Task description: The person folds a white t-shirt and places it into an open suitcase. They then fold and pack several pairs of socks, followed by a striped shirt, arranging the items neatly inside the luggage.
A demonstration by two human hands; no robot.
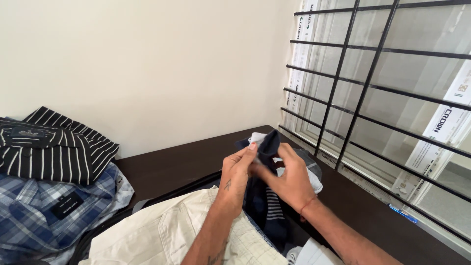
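Pinching a dark sock in both hands' closed fingers above my open suitcase of clothes.

Two hands, perhaps two socks, three folded shirts.

Folded shirts lie stacked left of the hands; window grille stands right.

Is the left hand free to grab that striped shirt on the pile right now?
Probably not at once. The left hand is pinching the dark sock together with the right hand. The striped shirt lies off to the left with nothing blocking it, so it would have to let go first.
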